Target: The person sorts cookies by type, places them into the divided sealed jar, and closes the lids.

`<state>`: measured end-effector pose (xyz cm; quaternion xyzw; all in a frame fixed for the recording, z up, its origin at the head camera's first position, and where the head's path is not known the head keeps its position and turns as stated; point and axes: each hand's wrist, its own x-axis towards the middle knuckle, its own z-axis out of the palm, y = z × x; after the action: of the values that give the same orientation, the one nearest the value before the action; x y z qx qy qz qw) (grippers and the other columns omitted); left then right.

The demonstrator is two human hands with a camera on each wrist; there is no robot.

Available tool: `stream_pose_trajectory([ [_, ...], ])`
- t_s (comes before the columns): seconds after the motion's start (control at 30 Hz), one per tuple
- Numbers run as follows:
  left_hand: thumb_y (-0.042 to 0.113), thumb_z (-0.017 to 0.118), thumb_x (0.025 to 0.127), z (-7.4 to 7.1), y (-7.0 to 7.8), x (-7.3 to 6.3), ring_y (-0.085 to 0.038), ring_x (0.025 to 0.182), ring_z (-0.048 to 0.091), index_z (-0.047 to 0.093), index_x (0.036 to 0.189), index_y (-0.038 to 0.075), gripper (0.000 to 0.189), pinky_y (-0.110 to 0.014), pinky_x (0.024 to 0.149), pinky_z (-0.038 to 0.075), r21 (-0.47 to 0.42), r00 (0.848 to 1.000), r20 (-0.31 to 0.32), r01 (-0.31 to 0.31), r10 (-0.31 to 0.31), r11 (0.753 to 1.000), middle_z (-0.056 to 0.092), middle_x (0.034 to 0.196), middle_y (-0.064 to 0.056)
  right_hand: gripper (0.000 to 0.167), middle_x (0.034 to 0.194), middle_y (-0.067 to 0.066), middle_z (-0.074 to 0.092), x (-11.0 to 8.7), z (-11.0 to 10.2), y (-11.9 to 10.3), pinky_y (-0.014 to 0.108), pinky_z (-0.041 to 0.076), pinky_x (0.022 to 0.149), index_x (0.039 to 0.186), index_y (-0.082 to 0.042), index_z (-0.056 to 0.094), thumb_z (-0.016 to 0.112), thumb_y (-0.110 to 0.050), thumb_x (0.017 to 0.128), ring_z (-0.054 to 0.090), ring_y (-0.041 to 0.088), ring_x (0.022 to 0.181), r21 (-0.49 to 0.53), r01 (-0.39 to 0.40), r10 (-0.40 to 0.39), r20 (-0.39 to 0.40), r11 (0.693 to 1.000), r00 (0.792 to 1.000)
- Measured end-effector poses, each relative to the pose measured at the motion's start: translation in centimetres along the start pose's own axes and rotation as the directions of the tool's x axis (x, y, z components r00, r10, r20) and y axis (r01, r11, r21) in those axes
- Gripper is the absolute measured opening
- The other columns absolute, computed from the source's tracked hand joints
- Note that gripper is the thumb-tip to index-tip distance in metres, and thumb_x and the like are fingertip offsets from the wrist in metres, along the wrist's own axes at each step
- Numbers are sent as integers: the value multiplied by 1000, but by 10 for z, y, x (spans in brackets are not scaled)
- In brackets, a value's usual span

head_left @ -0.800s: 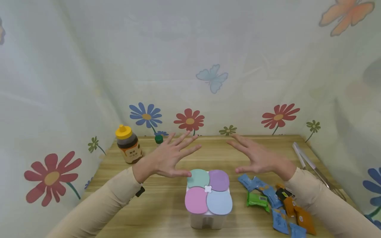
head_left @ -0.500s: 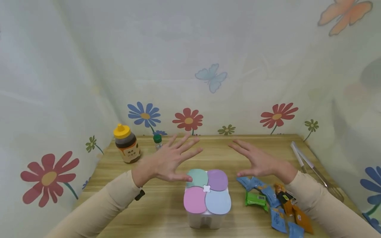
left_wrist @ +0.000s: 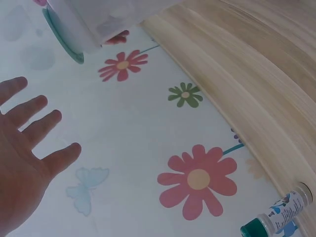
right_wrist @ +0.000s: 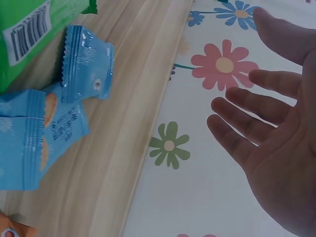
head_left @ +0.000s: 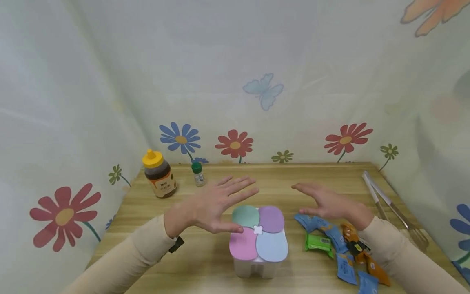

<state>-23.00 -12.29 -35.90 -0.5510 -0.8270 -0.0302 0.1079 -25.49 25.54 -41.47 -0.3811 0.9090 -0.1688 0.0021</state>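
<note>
A box [head_left: 258,267] with a lid of four petals in green, purple, pink and blue stands at the middle of the table. My left hand [head_left: 209,206], fingers spread and holding nothing, hovers at its left; the thumb overlaps the lid's pink petal [head_left: 243,245] in the head view. To the right of the box my right hand [head_left: 330,201] is held in the air with fingers extended, near the blue snack packets [head_left: 335,239]. Both wrist views show bare palms, the left hand [left_wrist: 22,158] beside the box's edge and the right hand [right_wrist: 281,138] apart from the packets.
A yellow-capped jar [head_left: 160,174] with dark contents and a small green-capped shaker bottle [head_left: 198,175] stand at the back left. Metal tongs [head_left: 389,204] lie along the right side. A green packet [head_left: 318,242] and orange packets [head_left: 376,270] lie among the blue ones.
Both hands have come down a little, and the left has shifted right over the lid's edge. The shaker bottle, partly hidden before, now shows fully. The box and packets stay put.
</note>
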Motion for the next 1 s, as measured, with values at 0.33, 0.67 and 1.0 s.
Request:
stream_pose_trajectory([
  [0.33,72,43,88,4,12,4,-20,148,23,20,156,19,89,-47,116,28,-23,997,-60,-54,52,998,24,161,-1,56,137,15,55,-7,6,8,53,47,97,138,-2,50,60,-37,96,55,35,120,39,-26,25,34,999,999],
  [0.67,69,54,84,4,24,9,-17,135,43,47,142,14,80,-41,114,32,-50,986,-115,-125,118,991,52,141,-2,47,131,13,58,-12,14,10,46,52,89,135,-4,52,65,-23,94,60,26,109,38,-42,39,53,998,998],
  [1.0,66,59,83,10,38,14,-13,118,51,59,130,16,68,-36,105,38,-86,975,-138,-187,174,979,60,124,3,41,131,16,58,-13,19,13,50,50,93,130,-3,56,66,-17,92,56,33,116,44,-50,45,108,998,993],
])
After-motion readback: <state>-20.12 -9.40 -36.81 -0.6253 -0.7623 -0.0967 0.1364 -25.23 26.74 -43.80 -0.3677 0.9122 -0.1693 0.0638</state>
